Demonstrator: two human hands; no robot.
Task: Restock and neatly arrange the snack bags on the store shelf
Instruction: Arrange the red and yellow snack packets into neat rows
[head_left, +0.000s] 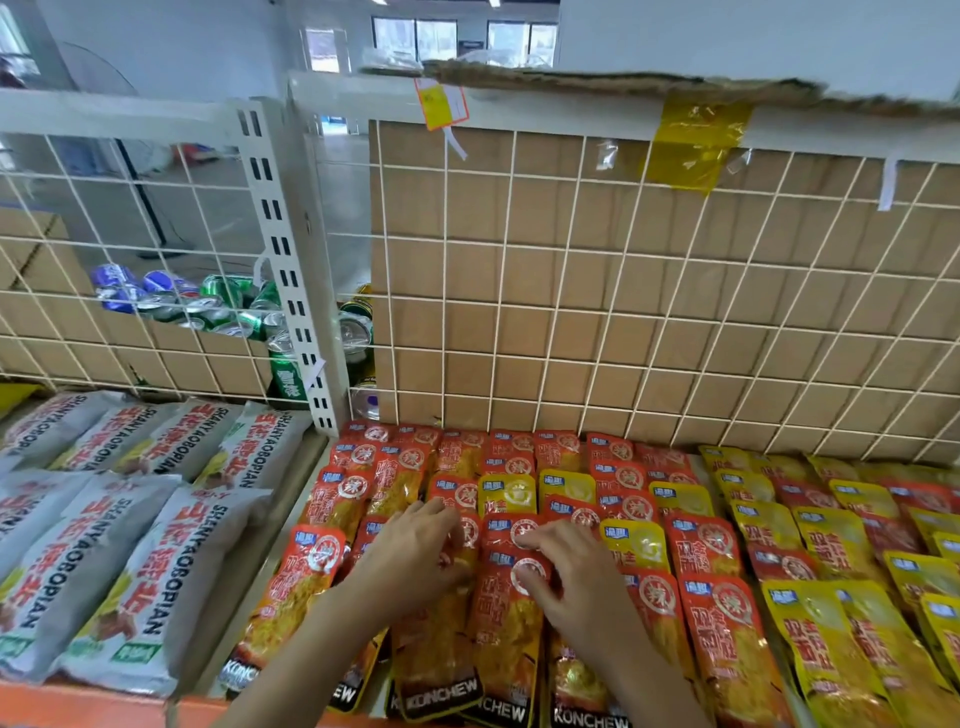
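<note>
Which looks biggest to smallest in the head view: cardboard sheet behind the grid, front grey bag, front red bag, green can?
1. cardboard sheet
2. front grey bag
3. front red bag
4. green can
The can lies farther back, so its real size is unsure.

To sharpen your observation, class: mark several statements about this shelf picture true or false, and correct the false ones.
1. Both the left hand and right hand rest on red bags. True.
2. The yellow bags lie mostly left of the red ones. False: mostly right.
3. Drink cans lie behind the wire grid. True.
4. The grey bags sit on top of the red bags. False: they lie beside them, to the left.
</note>
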